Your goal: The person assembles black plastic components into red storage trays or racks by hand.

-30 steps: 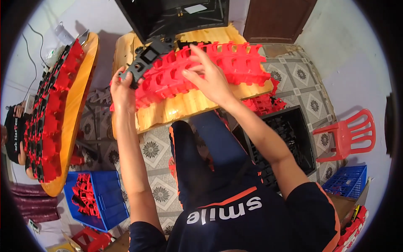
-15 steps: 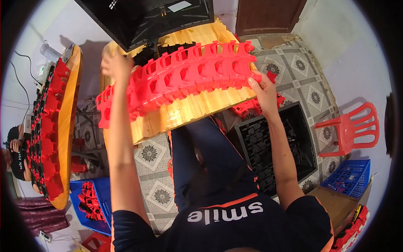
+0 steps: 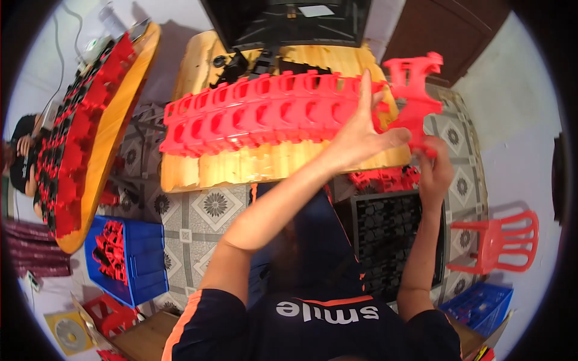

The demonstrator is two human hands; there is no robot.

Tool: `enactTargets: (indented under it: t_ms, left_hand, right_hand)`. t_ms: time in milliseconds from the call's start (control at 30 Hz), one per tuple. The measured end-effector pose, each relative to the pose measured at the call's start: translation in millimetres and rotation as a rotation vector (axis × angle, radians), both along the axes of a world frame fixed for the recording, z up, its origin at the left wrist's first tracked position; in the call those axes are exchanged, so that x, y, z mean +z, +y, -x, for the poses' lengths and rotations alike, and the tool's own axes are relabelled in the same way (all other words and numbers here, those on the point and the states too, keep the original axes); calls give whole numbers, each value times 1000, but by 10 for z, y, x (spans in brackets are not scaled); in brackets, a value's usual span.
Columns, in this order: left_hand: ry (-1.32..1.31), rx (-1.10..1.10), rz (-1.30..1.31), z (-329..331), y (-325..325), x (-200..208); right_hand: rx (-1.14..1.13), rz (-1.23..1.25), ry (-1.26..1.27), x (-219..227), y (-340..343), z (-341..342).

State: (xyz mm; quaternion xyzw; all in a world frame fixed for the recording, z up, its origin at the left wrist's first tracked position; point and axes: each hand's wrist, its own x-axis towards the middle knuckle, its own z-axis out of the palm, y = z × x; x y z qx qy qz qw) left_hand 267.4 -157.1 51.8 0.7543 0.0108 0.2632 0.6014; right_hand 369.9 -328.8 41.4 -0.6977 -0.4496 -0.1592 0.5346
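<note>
A long double row of red plastic frame pieces, nested side by side with openings in their faces, lies across the wooden table. At its right end is my left hand, fingers spread and thumb stretched to the right; whether the fingertips touch the row I cannot tell. My right hand grips the lower end of a single red plastic frame piece, held upright beyond the table's right edge. My left thumb reaches close to this piece. Black plastic parts sit behind the row.
A large black bin stands at the table's back. Under the right arm is a black crate of black parts. A blue bin with red pieces is on the left, below another loaded table. A red chair stands right.
My left hand has gone from the row's left part to its right end. My right hand has left the row's end and now holds a separate red piece. The view has shifted.
</note>
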Motion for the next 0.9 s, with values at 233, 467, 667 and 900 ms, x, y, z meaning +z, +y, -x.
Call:
enactTargets:
  t_ms: [233, 467, 667, 900]
  left_hand:
    - [-390, 390, 913, 1215, 335, -13]
    - [-288, 404, 1043, 2631, 421, -687]
    - [-401, 474, 1069, 2832, 406, -658]
    - [-453, 527, 1198, 2848, 262, -728]
  right_hand:
    - [716, 315, -603, 708, 1166, 813]
    - [724, 460, -189, 436, 3762, 498]
    - [702, 845, -597, -77, 4914, 463]
    - [575, 267, -443, 553, 4020, 749]
